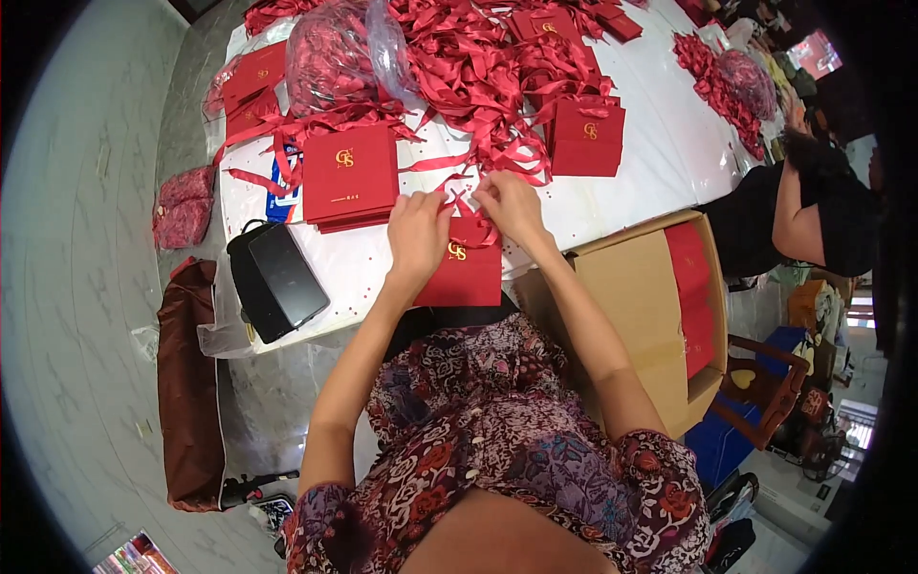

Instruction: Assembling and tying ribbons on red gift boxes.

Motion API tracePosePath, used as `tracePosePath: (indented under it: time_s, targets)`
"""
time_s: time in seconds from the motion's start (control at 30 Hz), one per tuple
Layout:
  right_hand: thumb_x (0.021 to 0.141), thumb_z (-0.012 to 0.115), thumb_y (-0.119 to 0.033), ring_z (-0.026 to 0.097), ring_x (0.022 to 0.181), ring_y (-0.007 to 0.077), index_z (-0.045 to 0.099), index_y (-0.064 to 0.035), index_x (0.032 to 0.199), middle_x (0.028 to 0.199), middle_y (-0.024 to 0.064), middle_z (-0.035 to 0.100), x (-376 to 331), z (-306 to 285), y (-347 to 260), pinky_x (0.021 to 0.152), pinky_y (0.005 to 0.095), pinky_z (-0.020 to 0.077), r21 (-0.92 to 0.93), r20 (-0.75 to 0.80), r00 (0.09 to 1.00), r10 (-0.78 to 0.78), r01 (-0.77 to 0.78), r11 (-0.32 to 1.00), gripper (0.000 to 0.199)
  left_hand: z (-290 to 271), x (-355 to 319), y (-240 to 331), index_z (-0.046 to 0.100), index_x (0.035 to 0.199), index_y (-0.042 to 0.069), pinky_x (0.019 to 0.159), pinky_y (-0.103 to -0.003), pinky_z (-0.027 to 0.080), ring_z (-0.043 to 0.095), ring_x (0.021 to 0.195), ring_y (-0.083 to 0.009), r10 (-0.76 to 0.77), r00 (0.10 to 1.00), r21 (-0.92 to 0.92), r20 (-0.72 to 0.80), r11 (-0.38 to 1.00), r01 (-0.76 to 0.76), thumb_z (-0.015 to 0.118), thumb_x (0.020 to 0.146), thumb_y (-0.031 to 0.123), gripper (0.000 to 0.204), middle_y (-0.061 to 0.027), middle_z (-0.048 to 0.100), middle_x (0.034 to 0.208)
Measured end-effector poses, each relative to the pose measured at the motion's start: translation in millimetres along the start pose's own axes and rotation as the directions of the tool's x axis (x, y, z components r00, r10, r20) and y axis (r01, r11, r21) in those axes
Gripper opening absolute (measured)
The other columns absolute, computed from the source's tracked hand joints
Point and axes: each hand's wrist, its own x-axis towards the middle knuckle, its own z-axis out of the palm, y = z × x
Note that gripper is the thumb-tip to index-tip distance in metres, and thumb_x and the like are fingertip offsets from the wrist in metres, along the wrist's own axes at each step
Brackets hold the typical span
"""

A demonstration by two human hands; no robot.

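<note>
Two bare hands: the left hand [418, 227] is curled, thumb and fingertips drawn together on a loop of satiny ribbon [462, 204]; the right hand [513, 204] faces it, thumb and forefinger nearly closed on the same ribbon, other fingers bent.
Red packet: flat, smooth and square-cornered, the packet [469, 284] lies below the fingertips at the near table edge, ribbon across its upper part, a gold emblem partly covered.
Left stack: matching matte red squares form a neat stack [349, 182], edges slightly fanned, just left of the left hand.
Right stack: another red pile [586, 148] sits beyond the right hand, ribbons trailing over its top.
Ribbon heap: glossy, flat strips tangle in a loose heap [469, 72], beside a crinkled clear plastic bag [330, 62] bulging with red.
Table: a white, smooth covering on the table [660, 124], dotted with small red specks.
Device: a dark, glassy rectangle [287, 275] rests on a soft black case [251, 292].
Box: brown cardboard, the box [622, 306] stands by the right forearm, red sheets [695, 297] inside.
</note>
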Motion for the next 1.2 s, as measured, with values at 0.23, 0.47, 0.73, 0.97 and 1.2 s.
tracePosePath:
  time_s: [0.23,0.47,0.73,0.97,1.2]
  targets:
    - [0.082,0.071,-0.021,0.066,0.083,0.0354,0.069,-0.0042,0.086,0.087,0.0167,0.066,4,17,6,0.072,0.0439,0.0515,-0.154,0.071,0.997,-0.011,0.022,0.988,0.017,27,7,-15,0.070,0.096,0.004,0.075,-0.044,0.048,0.061,0.081,-0.0335,-0.133,0.969,0.072,0.209,0.990,0.120,0.074,0.081,0.020,0.022,-0.0145,0.067,0.083]
    - [0.082,0.070,-0.020,0.065,0.085,0.0358,0.068,-0.0035,0.086,0.089,0.0172,0.066,7,9,-10,0.075,0.0452,0.0512,0.020,0.127,0.991,0.040,-0.043,0.999,0.017,26,-6,-9,0.068,0.090,0.004,0.073,-0.046,0.049,0.063,0.081,-0.0341,-0.145,0.986,0.042,0.086,0.989,0.141,0.066,0.083,0.011,0.010,-0.0154,0.067,0.082]
    - [0.077,0.071,-0.017,0.065,0.085,0.0350,0.064,-0.0036,0.084,0.087,0.0159,0.066,9,38,-14,0.073,0.0455,0.0515,-0.072,0.148,0.978,-0.149,0.161,0.984,0.017,23,-22,-13,0.067,0.085,0.006,0.062,-0.043,0.048,0.063,0.065,-0.0323,-0.216,0.976,0.013,0.003,0.976,0.216,0.066,0.083,0.015,0.010,-0.0111,0.064,0.067]
    - [0.086,0.068,-0.016,0.067,0.070,0.0235,0.065,0.0002,0.090,0.077,0.0113,0.069,-7,23,-16,0.066,0.0344,0.0520,0.401,0.209,0.975,0.079,-0.159,0.902,0.017,13,-23,-11,0.069,0.084,0.008,0.055,-0.038,0.046,0.062,0.055,-0.0247,-0.428,0.899,-0.221,0.092,0.872,0.438,0.067,0.084,0.020,0.012,-0.0066,0.064,0.064]
    - [0.094,0.063,-0.009,0.062,0.075,0.0098,0.064,0.0032,0.100,0.085,0.0036,0.067,-11,36,-6,0.069,0.0243,0.0517,0.560,0.328,0.944,0.040,-0.228,0.797,0.014,11,-17,-3,0.069,0.083,0.008,0.052,-0.034,0.042,0.058,0.054,-0.0197,-0.353,0.930,-0.227,0.098,0.902,0.366,0.068,0.085,0.020,0.012,-0.0044,0.064,0.063]
